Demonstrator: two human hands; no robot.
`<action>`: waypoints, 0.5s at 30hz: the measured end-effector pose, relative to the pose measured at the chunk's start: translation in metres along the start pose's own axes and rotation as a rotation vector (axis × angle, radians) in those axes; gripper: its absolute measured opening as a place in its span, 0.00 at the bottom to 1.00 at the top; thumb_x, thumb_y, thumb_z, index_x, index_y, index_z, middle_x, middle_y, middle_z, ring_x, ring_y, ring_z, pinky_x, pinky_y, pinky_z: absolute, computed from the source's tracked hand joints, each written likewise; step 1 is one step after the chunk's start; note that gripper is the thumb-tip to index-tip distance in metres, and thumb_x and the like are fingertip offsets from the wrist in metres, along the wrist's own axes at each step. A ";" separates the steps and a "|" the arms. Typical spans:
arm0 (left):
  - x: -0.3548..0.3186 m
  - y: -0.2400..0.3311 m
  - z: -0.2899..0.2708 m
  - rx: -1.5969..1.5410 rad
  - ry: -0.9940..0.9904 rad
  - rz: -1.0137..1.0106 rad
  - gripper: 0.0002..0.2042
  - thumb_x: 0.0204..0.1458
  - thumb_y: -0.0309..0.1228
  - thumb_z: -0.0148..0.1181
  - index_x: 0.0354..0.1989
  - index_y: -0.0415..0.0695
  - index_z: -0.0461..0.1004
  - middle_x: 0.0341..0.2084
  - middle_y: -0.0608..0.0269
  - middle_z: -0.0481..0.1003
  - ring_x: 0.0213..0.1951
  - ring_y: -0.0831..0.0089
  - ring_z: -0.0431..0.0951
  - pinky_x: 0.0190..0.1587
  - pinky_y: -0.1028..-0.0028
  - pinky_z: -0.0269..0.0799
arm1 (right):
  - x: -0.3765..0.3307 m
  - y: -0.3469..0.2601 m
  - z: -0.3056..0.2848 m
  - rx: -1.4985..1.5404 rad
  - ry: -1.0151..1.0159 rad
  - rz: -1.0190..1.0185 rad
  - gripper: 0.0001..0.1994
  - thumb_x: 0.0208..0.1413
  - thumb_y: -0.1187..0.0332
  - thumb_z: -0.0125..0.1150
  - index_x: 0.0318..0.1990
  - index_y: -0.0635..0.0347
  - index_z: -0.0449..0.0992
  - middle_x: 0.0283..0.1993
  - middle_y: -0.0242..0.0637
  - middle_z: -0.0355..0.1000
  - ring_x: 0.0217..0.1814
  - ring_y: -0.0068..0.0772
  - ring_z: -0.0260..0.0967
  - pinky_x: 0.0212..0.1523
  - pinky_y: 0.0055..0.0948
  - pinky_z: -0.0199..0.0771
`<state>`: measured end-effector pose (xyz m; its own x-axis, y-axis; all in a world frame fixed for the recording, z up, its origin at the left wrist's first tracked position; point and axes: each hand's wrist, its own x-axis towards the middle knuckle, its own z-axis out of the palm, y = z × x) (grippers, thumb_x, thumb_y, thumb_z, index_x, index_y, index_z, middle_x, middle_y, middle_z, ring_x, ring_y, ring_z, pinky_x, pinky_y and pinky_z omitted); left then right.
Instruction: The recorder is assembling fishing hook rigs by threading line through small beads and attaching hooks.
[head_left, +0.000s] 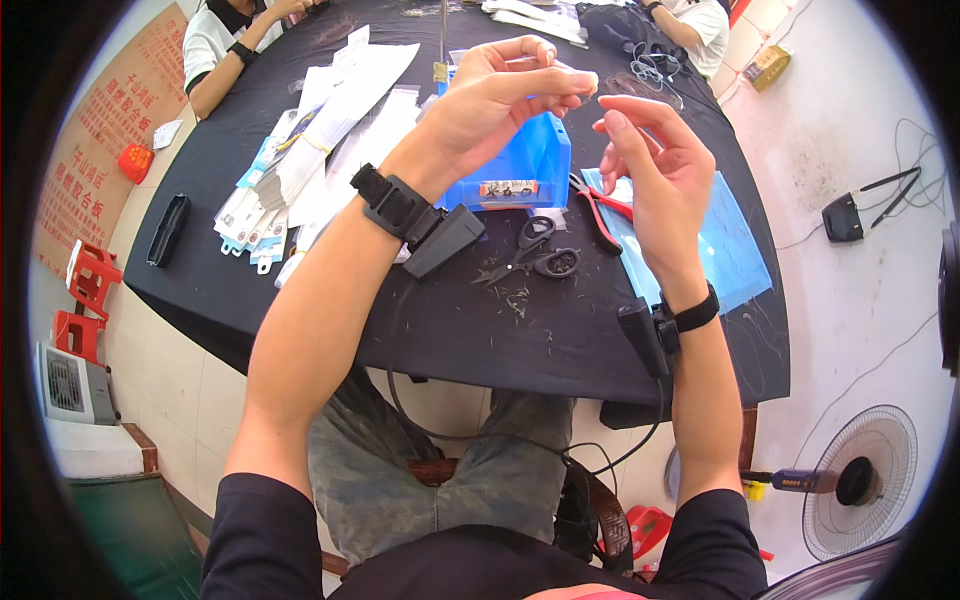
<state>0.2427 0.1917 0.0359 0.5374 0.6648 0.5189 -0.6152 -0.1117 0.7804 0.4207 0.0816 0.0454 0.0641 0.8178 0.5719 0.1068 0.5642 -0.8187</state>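
Observation:
Both my hands are raised above the black-covered table. My left hand [490,105] is closed, thumb and fingertips pressed together on something too small to make out. Just to its right, my right hand [660,165] also has thumb and fingers brought together; whatever is between them does not show. Beneath the hands stands a blue plastic bin [548,150], partly hidden by my left hand. Black-handled scissors [538,262] lie in front of it, with small dark clippings [515,303] around them. Red-handled pliers [604,222] rest beside a blue plastic folder [735,250], under my right hand.
Bundles of long white packages [310,150] cover the table's left side, with a black case [170,230] near its left edge. A cable [395,380] runs from my wrist devices. People sit across the table. A fan [860,480] stands at the right.

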 end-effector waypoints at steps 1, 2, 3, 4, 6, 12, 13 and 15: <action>0.000 0.000 0.001 0.002 -0.018 0.000 0.07 0.58 0.25 0.69 0.33 0.49 0.75 0.36 0.60 0.83 0.36 0.77 0.80 0.44 0.75 0.75 | 0.000 0.000 0.001 -0.002 0.004 0.008 0.11 0.66 0.70 0.65 0.50 0.68 0.80 0.39 0.40 0.80 0.30 0.19 0.74 0.26 0.20 0.75; 0.000 0.000 0.001 0.003 -0.017 -0.004 0.07 0.58 0.25 0.69 0.33 0.49 0.75 0.36 0.60 0.83 0.36 0.77 0.80 0.44 0.75 0.75 | 0.000 0.001 0.001 0.040 -0.008 0.045 0.12 0.66 0.69 0.65 0.51 0.68 0.81 0.40 0.41 0.80 0.31 0.19 0.74 0.26 0.20 0.75; -0.001 0.000 0.002 0.001 -0.029 -0.008 0.07 0.58 0.24 0.69 0.33 0.48 0.75 0.36 0.60 0.83 0.36 0.77 0.80 0.44 0.75 0.75 | 0.000 0.001 0.001 0.078 -0.020 0.082 0.13 0.66 0.67 0.66 0.51 0.68 0.81 0.41 0.42 0.81 0.31 0.20 0.75 0.26 0.21 0.75; -0.001 0.000 0.002 -0.001 -0.041 -0.011 0.07 0.57 0.24 0.69 0.33 0.48 0.75 0.36 0.60 0.83 0.36 0.77 0.80 0.44 0.75 0.75 | 0.000 0.001 0.001 0.081 -0.021 0.082 0.13 0.66 0.67 0.66 0.51 0.68 0.81 0.41 0.42 0.81 0.31 0.20 0.75 0.26 0.21 0.75; 0.000 0.000 0.002 0.000 -0.052 -0.006 0.07 0.57 0.23 0.69 0.33 0.48 0.75 0.35 0.61 0.83 0.36 0.77 0.80 0.44 0.75 0.75 | 0.000 0.003 0.000 0.102 -0.017 0.136 0.14 0.66 0.66 0.67 0.50 0.68 0.81 0.40 0.42 0.81 0.31 0.20 0.75 0.27 0.21 0.75; -0.001 -0.003 0.006 0.054 -0.056 -0.002 0.07 0.57 0.22 0.69 0.34 0.47 0.75 0.35 0.61 0.84 0.37 0.76 0.81 0.44 0.73 0.76 | -0.001 0.007 -0.003 0.138 -0.007 0.184 0.12 0.66 0.66 0.66 0.47 0.68 0.81 0.38 0.41 0.81 0.30 0.20 0.75 0.27 0.21 0.75; -0.002 -0.003 0.006 0.077 -0.049 0.002 0.07 0.57 0.22 0.69 0.34 0.47 0.75 0.34 0.61 0.84 0.37 0.76 0.81 0.44 0.73 0.76 | -0.002 0.008 -0.003 0.136 -0.010 0.180 0.12 0.66 0.66 0.66 0.47 0.68 0.81 0.38 0.41 0.81 0.30 0.20 0.75 0.27 0.21 0.75; -0.002 -0.003 0.008 0.087 -0.040 -0.005 0.08 0.57 0.22 0.69 0.33 0.47 0.75 0.35 0.61 0.83 0.37 0.76 0.81 0.44 0.73 0.76 | -0.002 0.008 -0.003 0.152 -0.028 0.169 0.10 0.66 0.68 0.66 0.46 0.68 0.81 0.36 0.39 0.80 0.30 0.18 0.74 0.27 0.21 0.74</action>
<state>0.2479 0.1849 0.0351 0.5643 0.6357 0.5267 -0.5607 -0.1732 0.8097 0.4246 0.0844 0.0375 0.0403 0.9039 0.4258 -0.0543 0.4275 -0.9024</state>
